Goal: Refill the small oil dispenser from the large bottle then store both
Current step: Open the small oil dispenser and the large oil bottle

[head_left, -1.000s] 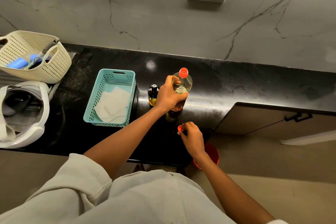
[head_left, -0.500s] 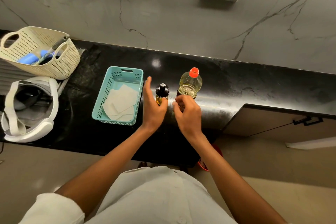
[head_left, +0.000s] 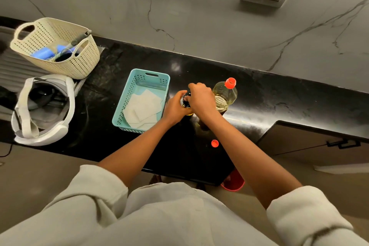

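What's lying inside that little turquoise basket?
Inside the turquoise basket lie a few flat white sheets, overlapping one another. Anything beneath them is covered and cannot be seen.

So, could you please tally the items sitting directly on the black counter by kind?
Baskets: 2, the cream basket and the teal basket
Oil containers: 2, the large bottle and the small dispenser
Loose caps: 1, the red cap
Headsets: 1, the white headset
Total: 6
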Demonstrator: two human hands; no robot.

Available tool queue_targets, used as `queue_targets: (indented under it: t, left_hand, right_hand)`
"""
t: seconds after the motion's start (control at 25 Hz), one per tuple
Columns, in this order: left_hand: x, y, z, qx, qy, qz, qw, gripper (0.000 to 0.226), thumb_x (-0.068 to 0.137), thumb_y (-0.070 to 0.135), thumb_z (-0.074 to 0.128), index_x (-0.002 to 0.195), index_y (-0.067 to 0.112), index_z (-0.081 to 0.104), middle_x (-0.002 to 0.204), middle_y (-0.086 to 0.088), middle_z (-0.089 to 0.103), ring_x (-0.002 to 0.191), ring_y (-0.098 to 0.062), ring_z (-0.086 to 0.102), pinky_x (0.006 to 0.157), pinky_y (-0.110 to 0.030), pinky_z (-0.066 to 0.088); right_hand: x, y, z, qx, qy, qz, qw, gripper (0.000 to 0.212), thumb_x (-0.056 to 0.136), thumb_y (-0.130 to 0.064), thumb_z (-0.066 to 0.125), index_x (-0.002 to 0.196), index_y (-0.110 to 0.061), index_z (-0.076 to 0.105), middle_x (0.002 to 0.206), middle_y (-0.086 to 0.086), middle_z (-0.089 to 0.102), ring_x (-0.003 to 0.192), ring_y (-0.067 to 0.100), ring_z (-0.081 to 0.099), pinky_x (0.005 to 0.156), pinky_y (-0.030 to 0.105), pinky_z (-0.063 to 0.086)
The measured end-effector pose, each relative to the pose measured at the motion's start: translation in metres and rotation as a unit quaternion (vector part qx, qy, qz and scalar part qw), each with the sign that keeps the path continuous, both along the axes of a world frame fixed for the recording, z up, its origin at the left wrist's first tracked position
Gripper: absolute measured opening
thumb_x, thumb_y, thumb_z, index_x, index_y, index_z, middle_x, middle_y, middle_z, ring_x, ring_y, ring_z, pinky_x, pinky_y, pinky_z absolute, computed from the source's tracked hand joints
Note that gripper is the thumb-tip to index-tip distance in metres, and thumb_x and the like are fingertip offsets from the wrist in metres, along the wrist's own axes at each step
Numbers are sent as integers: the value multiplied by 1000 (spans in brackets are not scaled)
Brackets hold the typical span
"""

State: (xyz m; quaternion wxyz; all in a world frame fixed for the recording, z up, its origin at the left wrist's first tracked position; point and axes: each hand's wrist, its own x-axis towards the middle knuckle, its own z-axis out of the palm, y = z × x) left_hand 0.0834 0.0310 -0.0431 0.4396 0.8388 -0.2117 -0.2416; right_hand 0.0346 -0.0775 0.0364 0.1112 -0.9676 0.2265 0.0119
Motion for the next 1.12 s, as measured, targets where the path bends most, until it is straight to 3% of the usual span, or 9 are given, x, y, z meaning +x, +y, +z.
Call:
queue_targets:
  t: [0.12, 0.28, 0.4, 0.52, 0.68, 0.84, 0.96, 1.12]
  left_hand:
    - [1, -6, 2, -11, -15, -8, 1000, 60, 83, 21, 94, 136, 16, 66, 124, -6, 79, 110, -23, 74, 101, -42, 62]
    - [0, -8, 0, -4, -26, -12, 1000, 54, 83, 21, 93, 131, 15, 70, 118, -5, 81, 103, -21, 75, 93, -33, 60]
    - [0, -7, -3, -9, -31, -15, 999, 52, 80, 22, 94, 126, 17, 72, 111, -2, 81, 98, -19, 75, 90, -36, 63]
    - [1, -7, -4, -13, -27, -8, 1000, 47, 79, 23, 94, 120, 18, 72, 105, 2, 81, 95, -17, 76, 86, -34, 64]
    - [-3, -6, -1, -11, -34, -5, 999, 31, 84, 22, 88, 109, 22, 70, 92, 11, 75, 85, -10, 71, 70, -18, 52]
    - [0, -6, -3, 0, -38, 0, 999, 53, 80, 26, 88, 130, 21, 72, 116, 2, 80, 106, -16, 73, 96, -36, 60]
    - [-1, -7, -7, 7, -29, 11, 999, 69, 75, 30, 95, 138, 19, 69, 123, -1, 79, 114, -19, 73, 102, -39, 59]
    - [0, -9, -11, 9, -27, 11, 1000, 75, 77, 28, 96, 144, 15, 66, 131, -5, 77, 121, -21, 70, 106, -39, 58]
  right_hand:
    - [4, -1, -1, -11, 41, 2, 999, 18, 98, -13, 67, 115, -8, 71, 109, 16, 69, 100, 36, 70, 84, 42, 59]
    - [8, -3, -5, -7, 49, 2, 999, 17, 94, -12, 75, 111, -7, 76, 100, 16, 72, 93, 34, 73, 85, 42, 63]
    - [7, -5, -6, -8, 31, 2, 999, 14, 94, -9, 72, 107, -7, 75, 98, 16, 72, 91, 36, 73, 83, 45, 63]
    - [-2, -2, -8, -5, -25, 8, 1000, 13, 97, -11, 65, 107, -6, 72, 101, 15, 70, 89, 34, 70, 74, 39, 57]
    - [-30, 5, -6, 28, -142, -3, 989, 13, 96, -18, 70, 105, -10, 64, 96, 10, 69, 80, 26, 68, 64, 31, 52]
    - [-105, 21, -15, 79, -216, -41, 972, 24, 88, -27, 74, 94, -20, 52, 84, -4, 59, 72, 15, 54, 55, 27, 43]
    - [-162, 32, -58, 99, -161, -89, 978, 32, 85, -33, 77, 85, -23, 47, 79, -9, 50, 76, 12, 47, 56, 27, 34]
    - [-196, 42, -111, 163, -142, -100, 971, 30, 87, -33, 81, 83, -23, 52, 78, -9, 56, 73, 10, 53, 58, 30, 47]
